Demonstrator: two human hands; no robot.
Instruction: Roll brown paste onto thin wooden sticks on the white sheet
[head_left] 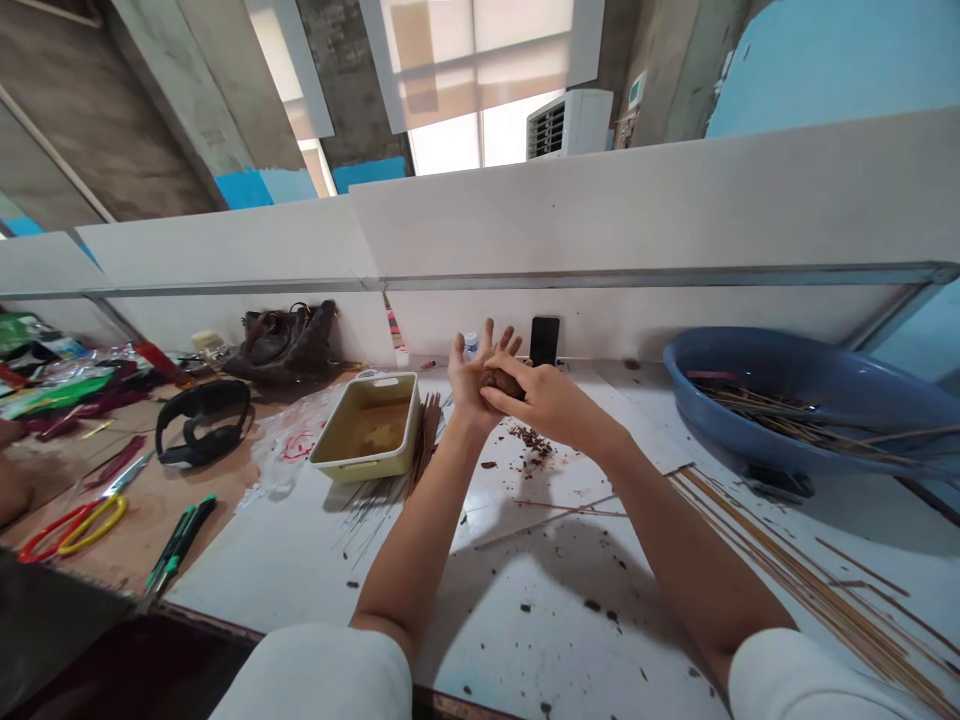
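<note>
My left hand (469, 385) is held palm up above the white table, its fingers spread. Against that palm my right hand (551, 398) presses a dark brown, clay-like lump (502, 383), with its fingers curled over it. Part of the lump is hidden by the right fingers. Brown crumbs (534, 447) lie scattered on the table just below both hands. Left of my left forearm stands a pale yellow basin (365, 468) with brownish liquid in it. A bundle of thin brown sticks (426, 430) leans along its right side.
A large blue basin (750, 440) holding long sticks stands at right, with more sticks (795, 570) lying before it. A phone (544, 340) leans against the white partition (637, 220). At left are scissors (75, 528), green-handled pliers (180, 545), a black headset-like item (202, 425) and a bag (283, 343).
</note>
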